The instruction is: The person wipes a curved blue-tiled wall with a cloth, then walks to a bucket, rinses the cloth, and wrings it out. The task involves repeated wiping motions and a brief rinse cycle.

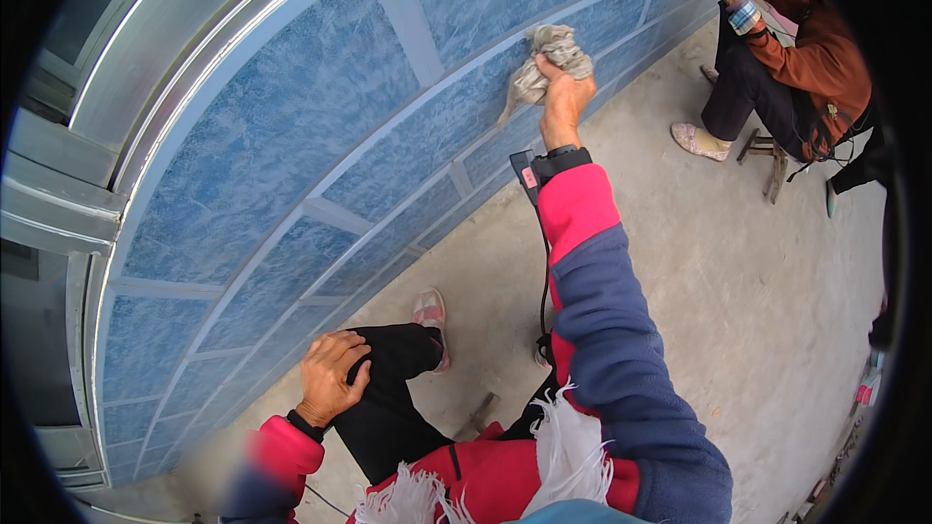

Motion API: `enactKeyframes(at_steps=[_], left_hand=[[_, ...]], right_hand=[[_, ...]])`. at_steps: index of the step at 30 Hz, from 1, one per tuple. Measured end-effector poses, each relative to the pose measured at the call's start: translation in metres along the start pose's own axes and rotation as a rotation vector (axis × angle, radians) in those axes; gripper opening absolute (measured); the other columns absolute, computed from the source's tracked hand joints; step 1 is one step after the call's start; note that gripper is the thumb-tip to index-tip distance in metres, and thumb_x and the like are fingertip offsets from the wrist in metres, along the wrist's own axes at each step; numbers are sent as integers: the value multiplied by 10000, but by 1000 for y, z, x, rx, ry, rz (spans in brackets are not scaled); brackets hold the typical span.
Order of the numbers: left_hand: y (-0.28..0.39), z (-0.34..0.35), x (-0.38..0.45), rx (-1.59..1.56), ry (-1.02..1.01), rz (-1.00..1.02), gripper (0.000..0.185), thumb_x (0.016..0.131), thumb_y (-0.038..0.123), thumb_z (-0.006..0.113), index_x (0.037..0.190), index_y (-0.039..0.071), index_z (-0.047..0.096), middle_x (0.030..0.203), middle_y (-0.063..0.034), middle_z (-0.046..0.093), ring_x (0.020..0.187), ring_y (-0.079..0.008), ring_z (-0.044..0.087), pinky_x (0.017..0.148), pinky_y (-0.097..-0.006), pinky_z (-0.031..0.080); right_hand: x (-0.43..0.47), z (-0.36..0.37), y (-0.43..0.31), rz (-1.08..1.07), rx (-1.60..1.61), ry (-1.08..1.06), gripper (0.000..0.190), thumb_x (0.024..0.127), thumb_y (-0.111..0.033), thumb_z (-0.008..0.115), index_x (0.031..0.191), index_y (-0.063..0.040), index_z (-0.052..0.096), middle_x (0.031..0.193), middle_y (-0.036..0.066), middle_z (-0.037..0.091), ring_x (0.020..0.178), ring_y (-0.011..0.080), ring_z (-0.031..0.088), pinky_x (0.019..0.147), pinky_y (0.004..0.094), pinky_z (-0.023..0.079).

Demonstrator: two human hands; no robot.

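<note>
A crumpled beige-grey cloth (559, 51) is gripped in my right hand (567, 102), which reaches out against the blue patterned wall tiles (429, 138) with pale joints. Part of the cloth hangs down towards the lower left, over a tile just below a long pale joint. My left hand (331, 375) lies palm down on my black-trousered knee, its fingers a little apart and holding nothing. A dark strap with a small black device and a cable sits at my right wrist.
Metal window framing (73, 182) borders the tiled wall at the left. A co-worker (815, 73) in an orange-brown top and white gloves sits on a low wooden stool (773, 156) at the upper right, hands at the wall. Concrete floor (713, 269) runs along its foot.
</note>
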State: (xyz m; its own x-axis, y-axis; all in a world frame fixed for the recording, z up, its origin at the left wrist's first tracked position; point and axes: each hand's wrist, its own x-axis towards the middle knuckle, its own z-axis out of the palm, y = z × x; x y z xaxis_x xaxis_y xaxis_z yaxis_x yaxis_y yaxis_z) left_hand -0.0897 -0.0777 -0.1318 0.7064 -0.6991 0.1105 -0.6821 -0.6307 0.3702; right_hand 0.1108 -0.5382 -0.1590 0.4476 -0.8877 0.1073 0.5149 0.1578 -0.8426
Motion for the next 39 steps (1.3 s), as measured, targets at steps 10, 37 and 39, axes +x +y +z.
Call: enactKeyframes(at_steps=[10, 37, 39], left_hand=[[-12, -7, -17, -12, 43, -51, 194, 731, 89, 757, 918, 47, 726, 1026, -94, 713, 1040, -308, 673, 946, -443, 512], [-12, -3, -43, -5, 125, -2, 194, 756, 107, 733, 941, 49, 722, 1033, -98, 705, 1020, -301, 665, 940, -428, 513], [-13, -3, -41, -12, 121, 2, 193, 757, 107, 733, 940, 49, 721, 1033, -99, 706, 1022, -301, 663, 936, -426, 510]], right_hand=[[-16, 20, 24, -183, -296, -106, 544, 697, 27, 780, 1211, -52, 619, 1184, 99, 593, 1124, 309, 597, 972, 411, 468], [-270, 62, 1, -659, -571, -953, 411, 651, 85, 687, 1001, -88, 560, 976, 105, 511, 850, 356, 632, 607, 446, 509], [-256, 58, 1, -653, -605, -914, 388, 656, 77, 692, 988, -86, 574, 965, 100, 537, 841, 357, 640, 619, 449, 511]])
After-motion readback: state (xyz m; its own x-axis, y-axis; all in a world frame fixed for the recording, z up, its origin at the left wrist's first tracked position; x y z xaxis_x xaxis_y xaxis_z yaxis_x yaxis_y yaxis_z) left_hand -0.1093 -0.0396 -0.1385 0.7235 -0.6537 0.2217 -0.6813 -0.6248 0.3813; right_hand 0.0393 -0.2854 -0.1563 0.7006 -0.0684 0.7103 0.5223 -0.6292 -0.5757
